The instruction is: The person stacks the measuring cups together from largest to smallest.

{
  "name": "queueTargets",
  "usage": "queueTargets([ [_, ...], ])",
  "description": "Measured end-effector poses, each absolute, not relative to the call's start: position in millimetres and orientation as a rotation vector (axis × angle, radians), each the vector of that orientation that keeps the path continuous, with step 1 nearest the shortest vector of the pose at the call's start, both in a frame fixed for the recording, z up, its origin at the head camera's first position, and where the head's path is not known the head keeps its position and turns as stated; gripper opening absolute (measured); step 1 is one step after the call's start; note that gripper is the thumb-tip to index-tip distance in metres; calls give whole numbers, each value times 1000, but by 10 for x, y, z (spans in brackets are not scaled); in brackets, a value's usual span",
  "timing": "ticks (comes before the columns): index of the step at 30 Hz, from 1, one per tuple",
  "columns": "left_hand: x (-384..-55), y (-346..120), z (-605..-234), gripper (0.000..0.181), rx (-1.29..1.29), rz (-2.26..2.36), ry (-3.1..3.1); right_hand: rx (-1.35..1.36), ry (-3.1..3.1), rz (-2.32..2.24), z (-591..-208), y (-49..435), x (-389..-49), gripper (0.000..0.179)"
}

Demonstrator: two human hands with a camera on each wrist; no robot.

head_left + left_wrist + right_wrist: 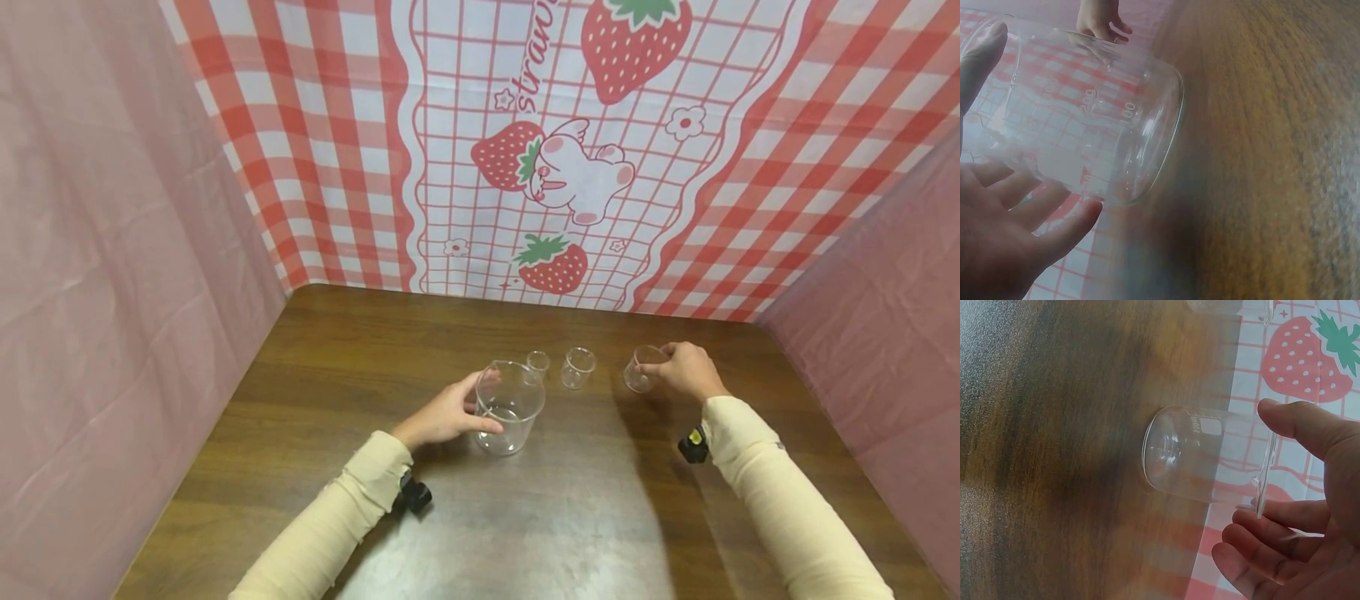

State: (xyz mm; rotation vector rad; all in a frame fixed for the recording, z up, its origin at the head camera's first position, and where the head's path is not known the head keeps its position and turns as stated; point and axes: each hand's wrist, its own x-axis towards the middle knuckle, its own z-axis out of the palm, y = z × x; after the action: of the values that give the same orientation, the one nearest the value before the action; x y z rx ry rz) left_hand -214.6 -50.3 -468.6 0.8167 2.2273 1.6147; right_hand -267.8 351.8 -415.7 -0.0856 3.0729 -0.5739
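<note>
A large clear glass beaker [516, 404] with white volume marks stands upright near the middle of the wooden table. My left hand [448, 413] holds it from the left side, thumb in front and fingers around the back. To the right, my right hand [688, 372] grips a smaller glass beaker [639, 377] near its rim, thumb on one side and fingers on the other. In the right wrist view this smaller beaker [1188, 456] carries white print and has nothing in it.
Two more glass beakers stand between the hands toward the back: a medium one [577, 368] and a tiny one [536, 363] just behind the large beaker's rim. A strawberry-print cloth [555, 192] hangs behind the table [360, 350]. Pink curtains [135, 250] close both sides.
</note>
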Motion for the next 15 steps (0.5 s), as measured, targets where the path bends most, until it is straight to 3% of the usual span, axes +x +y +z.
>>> queueTargets([
  [15, -2158, -504, -4705, 83, 814, 1625, 2225, -65, 3070, -581, -4119, 3509, -2675, 60],
])
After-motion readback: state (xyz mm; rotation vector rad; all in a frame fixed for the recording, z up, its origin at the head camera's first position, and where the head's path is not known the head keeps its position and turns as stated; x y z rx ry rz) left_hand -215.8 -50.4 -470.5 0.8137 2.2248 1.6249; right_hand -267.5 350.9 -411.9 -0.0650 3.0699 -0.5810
